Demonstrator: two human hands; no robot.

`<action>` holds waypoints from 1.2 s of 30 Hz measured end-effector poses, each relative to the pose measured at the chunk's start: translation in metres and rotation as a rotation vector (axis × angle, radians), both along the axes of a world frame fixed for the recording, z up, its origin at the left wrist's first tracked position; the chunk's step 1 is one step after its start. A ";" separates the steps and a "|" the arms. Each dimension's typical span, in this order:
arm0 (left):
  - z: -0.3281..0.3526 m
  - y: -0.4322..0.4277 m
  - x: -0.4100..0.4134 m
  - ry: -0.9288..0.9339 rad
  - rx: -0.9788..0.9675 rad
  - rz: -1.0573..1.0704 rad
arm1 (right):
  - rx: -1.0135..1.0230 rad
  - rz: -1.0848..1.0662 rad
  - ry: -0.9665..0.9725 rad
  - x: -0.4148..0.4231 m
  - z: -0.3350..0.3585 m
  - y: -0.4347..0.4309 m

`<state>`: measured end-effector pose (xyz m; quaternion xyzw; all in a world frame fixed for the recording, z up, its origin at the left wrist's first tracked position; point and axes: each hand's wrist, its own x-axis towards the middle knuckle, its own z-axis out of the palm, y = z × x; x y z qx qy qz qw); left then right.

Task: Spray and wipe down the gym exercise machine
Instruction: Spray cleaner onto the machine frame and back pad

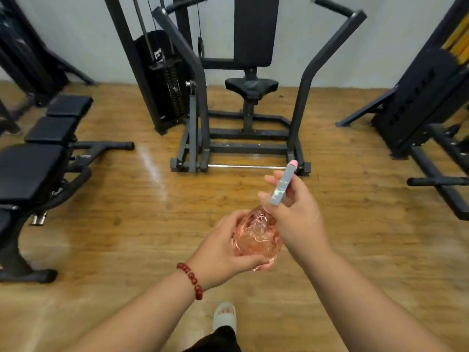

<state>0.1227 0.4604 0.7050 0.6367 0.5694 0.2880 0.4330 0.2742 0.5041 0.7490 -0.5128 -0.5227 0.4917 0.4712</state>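
A clear pink spray bottle (pixel 256 237) is held low in the middle of the view. My left hand (pixel 228 247) cups its rounded body from the left and below. My right hand (pixel 294 212) grips the bottle's grey spray head (pixel 283 185), which ends in a pink nozzle pointing up and away. Straight ahead stands the black gym exercise machine (pixel 250 92) with a padded seat, an upright back pad, two angled arm levers and a weight stack on its left. No cloth shows in the frame.
A black padded bench (pixel 43 153) stretches along the left. Another dark machine (pixel 426 102) with a low floor bar stands at the right. Wooden floor (pixel 127 224) lies between me and the machine. My sandalled foot (pixel 224 316) is at the bottom.
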 end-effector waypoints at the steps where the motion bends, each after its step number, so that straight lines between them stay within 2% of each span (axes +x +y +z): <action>1: 0.005 0.022 -0.005 -0.015 -0.016 -0.035 | 0.000 -0.012 0.027 0.001 0.002 0.019; 6: 0.024 0.116 -0.008 -0.106 -0.091 -0.176 | 0.004 -0.015 0.107 0.006 0.007 0.098; 10: 0.023 0.186 0.001 -0.146 -0.166 -0.212 | -0.011 0.006 0.127 0.019 0.007 0.162; 21: 0.026 0.374 0.117 -0.227 -0.139 0.011 | -0.001 -0.017 -0.010 0.106 0.013 0.371; 26: 0.029 0.452 0.169 -0.268 -0.159 0.038 | 0.010 -0.085 -0.025 0.144 0.018 0.457; 32: 0.045 0.565 0.194 -0.216 -0.091 0.030 | 0.002 -0.167 -0.050 0.171 0.026 0.571; 36: 0.046 0.639 0.196 -0.159 -0.018 0.038 | 0.005 -0.187 0.012 0.178 0.035 0.644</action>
